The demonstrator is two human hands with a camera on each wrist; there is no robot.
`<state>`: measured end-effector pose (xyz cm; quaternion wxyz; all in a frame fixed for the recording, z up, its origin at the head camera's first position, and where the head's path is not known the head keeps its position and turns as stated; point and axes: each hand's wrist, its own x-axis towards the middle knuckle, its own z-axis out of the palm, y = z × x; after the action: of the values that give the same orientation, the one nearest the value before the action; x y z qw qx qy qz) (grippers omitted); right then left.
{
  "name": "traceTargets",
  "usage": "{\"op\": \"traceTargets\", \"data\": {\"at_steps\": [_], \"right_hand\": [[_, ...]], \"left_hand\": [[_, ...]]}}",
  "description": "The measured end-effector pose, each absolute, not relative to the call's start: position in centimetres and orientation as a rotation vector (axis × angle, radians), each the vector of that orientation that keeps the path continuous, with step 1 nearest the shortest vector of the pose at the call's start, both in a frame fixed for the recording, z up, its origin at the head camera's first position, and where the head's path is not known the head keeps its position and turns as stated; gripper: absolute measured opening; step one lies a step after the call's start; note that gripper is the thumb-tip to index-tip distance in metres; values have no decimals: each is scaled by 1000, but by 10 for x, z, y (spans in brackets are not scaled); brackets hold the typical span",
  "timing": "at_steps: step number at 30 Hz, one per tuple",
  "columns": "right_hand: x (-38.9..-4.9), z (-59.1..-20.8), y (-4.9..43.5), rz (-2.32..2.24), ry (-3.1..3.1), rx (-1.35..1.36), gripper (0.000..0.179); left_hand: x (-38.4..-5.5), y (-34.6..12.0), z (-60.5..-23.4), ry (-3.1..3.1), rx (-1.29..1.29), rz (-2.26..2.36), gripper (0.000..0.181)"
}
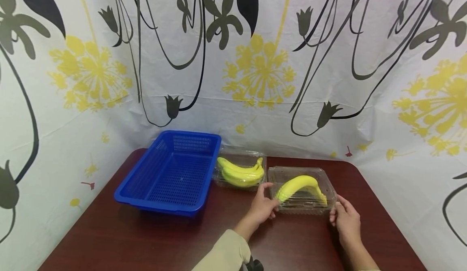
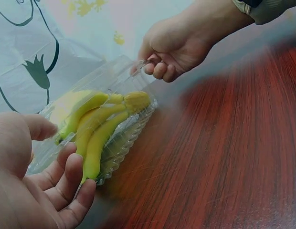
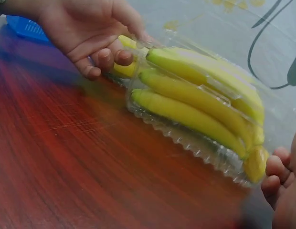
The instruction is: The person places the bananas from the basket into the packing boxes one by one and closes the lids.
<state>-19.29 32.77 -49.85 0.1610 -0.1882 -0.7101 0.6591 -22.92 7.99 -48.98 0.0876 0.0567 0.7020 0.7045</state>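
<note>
A clear plastic clamshell box with a bunch of yellow bananas inside is between my two hands, at the right of the table. My left hand grips its left end, thumb above and fingers lower down. The right hand pinches the opposite end near the corner, as the left wrist view shows. Several green-tipped bananas show through the ridged plastic in the right wrist view. Whether the box touches the table is hard to tell.
A second clear box with bananas stands at the back, left of the held one. Beside it is a blue perforated plastic basket. The dark red wooden table meets a flower-patterned cloth behind.
</note>
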Motion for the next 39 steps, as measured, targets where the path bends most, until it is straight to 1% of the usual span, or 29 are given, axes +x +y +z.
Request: {"op": "traceTargets", "data": {"at_steps": [3,4,7,8,19,22,25,30,35,39], "right_hand": [[-191,-506,329,2018,-1923,-440,24],[-191,-509,330,2053,-1903,-407,25],[-192,-514,333,2072,-1924,-291,37],[-193,-514,334,2075,-1937,-271,39],[-193,-514,335,2073,-2000,-280,40],[-193,-513,335,2059,-2008,-279,39],[-193,-512,335,2044,-2019,-282,40],[-193,-513,336,2045,-2026,-281,40],[-191,-514,337,2051,-2019,-263,40],[-191,-515,336,2050,-2014,-233,41]], "left_hand": [[-230,80,-490,2110,161,2092,58],[-230,81,-490,2117,151,2094,58],[-230,82,-489,2140,122,2101,60],[-230,82,-489,2145,112,2100,60],[-228,86,-486,2132,24,2154,66],[-224,88,-486,2125,-68,2232,59],[-220,89,-487,2113,-172,2271,43],[-218,85,-488,2077,-188,2222,18],[-217,81,-486,2027,-162,2133,8],[-217,80,-484,2030,-148,2112,7]]}}
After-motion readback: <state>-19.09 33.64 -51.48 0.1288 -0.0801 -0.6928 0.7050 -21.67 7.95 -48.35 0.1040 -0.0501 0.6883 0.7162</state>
